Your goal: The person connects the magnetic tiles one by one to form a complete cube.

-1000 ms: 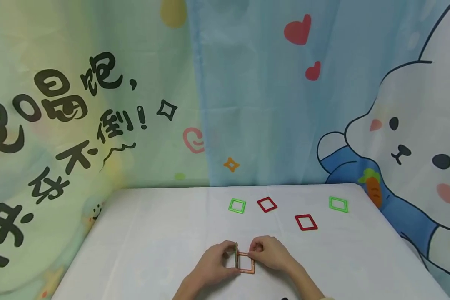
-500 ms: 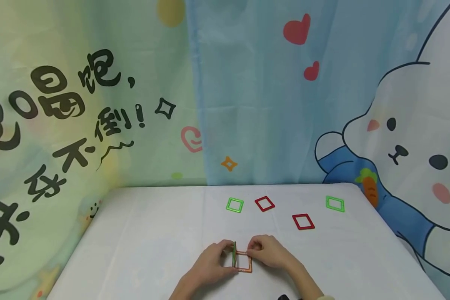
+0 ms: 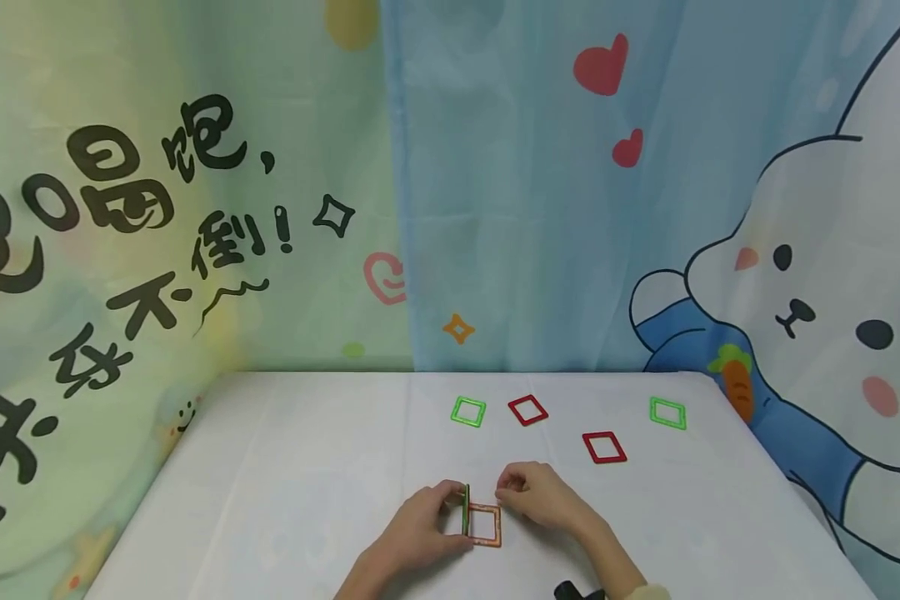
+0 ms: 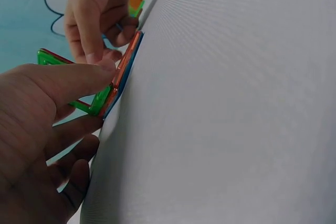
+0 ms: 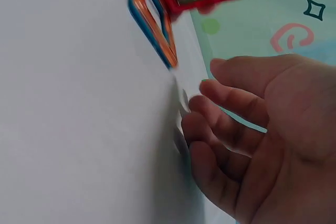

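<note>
Printed curtain (image 3: 487,208) fills the upper part of the head view; white table (image 3: 270,500) spans the lower part. Left hand (image 3: 420,525), bottom centre: thumb and fingers part-spread, gripping the upright frame (image 3: 466,510), green on one face, red on the other, between them. Right hand (image 3: 540,496), just right of it: fingers loosely curled, holding nothing; right wrist view shows a gap between its fingertips and the flat frame. Flat frame (image 3: 498,529), orange over blue, lies on the table between the hands, its left side against the upright frame's foot. Beyond the hands, right of centre: two red frames (image 3: 611,461) and two green frames (image 3: 668,424), well apart from the fingers.
</note>
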### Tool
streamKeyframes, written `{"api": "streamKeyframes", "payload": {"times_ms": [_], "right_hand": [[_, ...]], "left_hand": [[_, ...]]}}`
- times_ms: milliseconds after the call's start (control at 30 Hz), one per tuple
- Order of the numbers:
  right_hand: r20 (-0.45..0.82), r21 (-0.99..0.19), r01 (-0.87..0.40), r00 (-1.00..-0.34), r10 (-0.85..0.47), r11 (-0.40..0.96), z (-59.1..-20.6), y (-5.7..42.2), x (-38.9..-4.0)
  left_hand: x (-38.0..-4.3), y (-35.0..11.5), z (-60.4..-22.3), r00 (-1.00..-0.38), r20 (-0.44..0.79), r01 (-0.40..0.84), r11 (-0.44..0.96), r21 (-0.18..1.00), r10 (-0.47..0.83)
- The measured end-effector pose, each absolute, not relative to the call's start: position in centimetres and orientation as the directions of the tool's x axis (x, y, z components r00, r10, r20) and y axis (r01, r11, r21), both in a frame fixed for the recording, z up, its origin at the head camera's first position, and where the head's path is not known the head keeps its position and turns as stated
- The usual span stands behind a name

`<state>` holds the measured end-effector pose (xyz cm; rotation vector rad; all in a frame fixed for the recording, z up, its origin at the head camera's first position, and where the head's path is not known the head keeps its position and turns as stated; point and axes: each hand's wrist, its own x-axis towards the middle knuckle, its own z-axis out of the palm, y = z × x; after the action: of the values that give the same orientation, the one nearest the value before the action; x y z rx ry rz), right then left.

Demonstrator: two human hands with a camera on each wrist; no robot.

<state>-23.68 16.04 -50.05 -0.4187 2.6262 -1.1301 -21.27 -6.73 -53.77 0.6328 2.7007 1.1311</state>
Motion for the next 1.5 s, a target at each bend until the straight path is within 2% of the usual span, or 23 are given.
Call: {"api": "streamKeyframes", "payload": {"times_ms": [333, 633, 900, 1300, 1500], "right_hand": [[0.022, -0.652, -0.181, -0.975, -0.22, 0.736, -49.9, 18.0, -26.9], [0.089, -0.675, -0.167, -0.985, -0.145, 0.718, -51.4, 19.3, -29.0], [0.149, -0.704, -0.167, -0.985, -0.087, 0.69, -52.0, 19.8, -30.4], [0.129, -0.721, -0.045, -0.989, 0.07, 0.691, -53.1, 19.8, -31.4], [0.114, -0.691, 0.012, -0.986, 0.126, 0.722, -53.1, 19.4, -32.5]], "left_hand": [[-21.2, -6.5, -53.9, -0.899, 0.031, 0.327, 0.621, 0.712, 0.438], [-21.3, -6.5, -54.2, -0.906, -0.003, 0.29, 0.624, 0.725, 0.424], [-21.3, -6.5, -54.0, -0.907, 0.015, 0.297, 0.615, 0.731, 0.42], [-21.2, -6.9, -54.5, -0.904, 0.023, 0.301, 0.599, 0.742, 0.426], [-21.3, -6.9, -54.4, -0.909, 0.014, 0.29, 0.607, 0.74, 0.417]]}}
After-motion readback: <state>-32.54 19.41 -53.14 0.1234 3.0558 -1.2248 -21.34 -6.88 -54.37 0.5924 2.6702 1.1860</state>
